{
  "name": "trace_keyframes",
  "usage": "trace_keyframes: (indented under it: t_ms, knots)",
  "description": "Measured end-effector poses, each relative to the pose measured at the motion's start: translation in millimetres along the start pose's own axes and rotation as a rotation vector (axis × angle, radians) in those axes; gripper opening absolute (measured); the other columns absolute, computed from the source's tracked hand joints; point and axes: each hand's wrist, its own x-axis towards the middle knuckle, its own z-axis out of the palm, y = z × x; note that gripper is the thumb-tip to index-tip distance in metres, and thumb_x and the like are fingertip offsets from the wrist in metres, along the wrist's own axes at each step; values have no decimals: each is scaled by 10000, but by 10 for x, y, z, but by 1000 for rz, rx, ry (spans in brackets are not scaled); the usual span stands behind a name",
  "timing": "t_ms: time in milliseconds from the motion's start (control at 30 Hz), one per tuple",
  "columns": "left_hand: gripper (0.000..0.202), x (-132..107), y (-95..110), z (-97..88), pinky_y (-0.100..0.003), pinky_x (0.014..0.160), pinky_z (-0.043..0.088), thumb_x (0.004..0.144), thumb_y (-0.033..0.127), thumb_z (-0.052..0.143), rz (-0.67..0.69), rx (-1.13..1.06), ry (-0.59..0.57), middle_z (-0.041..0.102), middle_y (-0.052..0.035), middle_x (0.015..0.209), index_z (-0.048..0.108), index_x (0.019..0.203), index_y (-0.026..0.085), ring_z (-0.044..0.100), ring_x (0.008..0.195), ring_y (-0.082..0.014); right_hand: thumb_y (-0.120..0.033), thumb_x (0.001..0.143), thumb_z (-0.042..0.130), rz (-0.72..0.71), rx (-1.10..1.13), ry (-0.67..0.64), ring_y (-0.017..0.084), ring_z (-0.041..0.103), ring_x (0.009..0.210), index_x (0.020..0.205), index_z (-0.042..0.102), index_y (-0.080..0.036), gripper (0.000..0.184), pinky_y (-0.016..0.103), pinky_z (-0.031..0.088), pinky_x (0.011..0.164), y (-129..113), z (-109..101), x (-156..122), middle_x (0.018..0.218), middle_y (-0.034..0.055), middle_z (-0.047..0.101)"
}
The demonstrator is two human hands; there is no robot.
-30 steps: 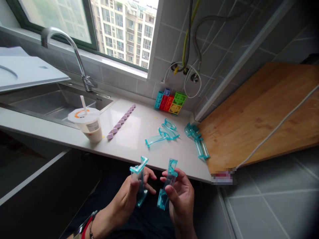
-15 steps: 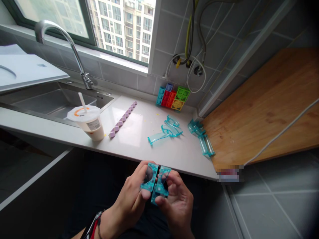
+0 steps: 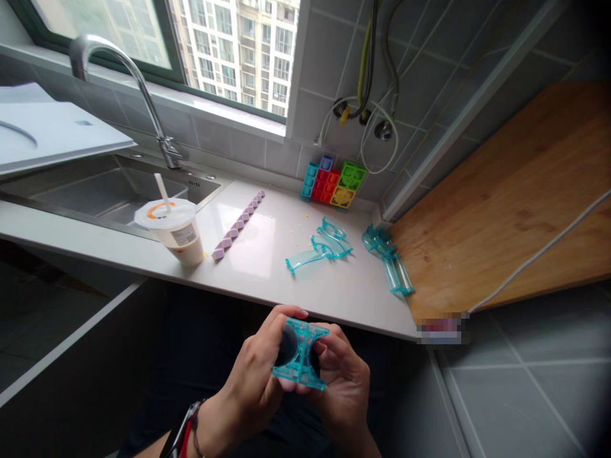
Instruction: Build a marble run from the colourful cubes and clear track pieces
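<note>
Both my hands hold clear teal plastic track pieces [image 3: 300,353] pressed together side by side, below the counter's front edge. My left hand [image 3: 260,381] wraps the left piece with its fingers closed. My right hand [image 3: 341,388] grips the right piece the same way. More teal track pieces [image 3: 319,248] lie loose on the white counter [image 3: 267,267], and another group of teal pieces [image 3: 389,261] sits by the wooden board [image 3: 496,210].
A lidded drink cup with a straw [image 3: 172,232] stands near the counter's front edge. A row of purple pieces [image 3: 238,224] lies diagonally beside it. Coloured blocks [image 3: 334,184] lean on the tiled wall. A sink [image 3: 95,194] with a tap [image 3: 124,70] is at left.
One second ago my hands held the two teal pieces apart and upright. They have since been brought together, turned end-on, and now sit joined side by side between both hands.
</note>
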Motion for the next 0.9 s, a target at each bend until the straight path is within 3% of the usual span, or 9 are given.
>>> trace_keyframes:
  t_ms: [167, 267, 367, 500, 667, 900]
  knots:
    - [798, -1, -25, 5, -365, 706, 529, 889, 861, 313, 16, 16, 6, 585, -153, 1244, 543, 1282, 206, 627, 805, -229, -337, 799, 875, -42, -16, -10, 274, 667, 1064, 1287, 670, -361, 530, 441, 557, 900, -25, 33, 35, 1154, 65, 679]
    - [727, -5, -102, -9, -374, 758, 541, 885, 828, 432, 57, 31, 2, 602, -145, 1226, 559, 1249, 212, 643, 876, -253, -389, 813, 859, -79, -17, -9, 273, 658, 1065, 1280, 671, -365, 503, 437, 562, 887, -52, 65, 68, 1145, 67, 683]
    - [506, -3, -153, -30, -343, 755, 547, 907, 658, 613, 95, 51, -10, 609, -124, 1231, 594, 1145, 212, 661, 882, -233, -418, 854, 818, -109, -20, -23, 267, 640, 1054, 1276, 682, -348, 449, 429, 560, 880, -87, 91, 98, 1094, 67, 684]
    - [309, -6, -141, -49, -310, 735, 555, 940, 474, 656, 122, 83, 9, 601, -119, 1249, 602, 1076, 201, 682, 886, -208, -417, 884, 785, -126, -42, -49, 257, 626, 1028, 1251, 704, -326, 386, 425, 548, 888, -121, 96, 120, 1065, 67, 691]
    - [305, -30, -130, -49, -303, 746, 574, 911, 451, 701, 155, 126, 50, 620, -113, 1200, 598, 1050, 200, 699, 940, -229, -412, 885, 782, -133, -58, -72, 256, 625, 1009, 1233, 713, -323, 366, 429, 540, 886, -126, 92, 132, 1045, 63, 703]
    - [288, 23, -101, -48, -266, 693, 549, 932, 467, 682, 217, 56, 64, 633, -83, 1088, 562, 1011, 217, 682, 854, -189, -408, 867, 805, -154, -63, -79, 252, 630, 985, 1263, 699, -324, 418, 431, 543, 874, -117, 147, 121, 1056, 64, 699]
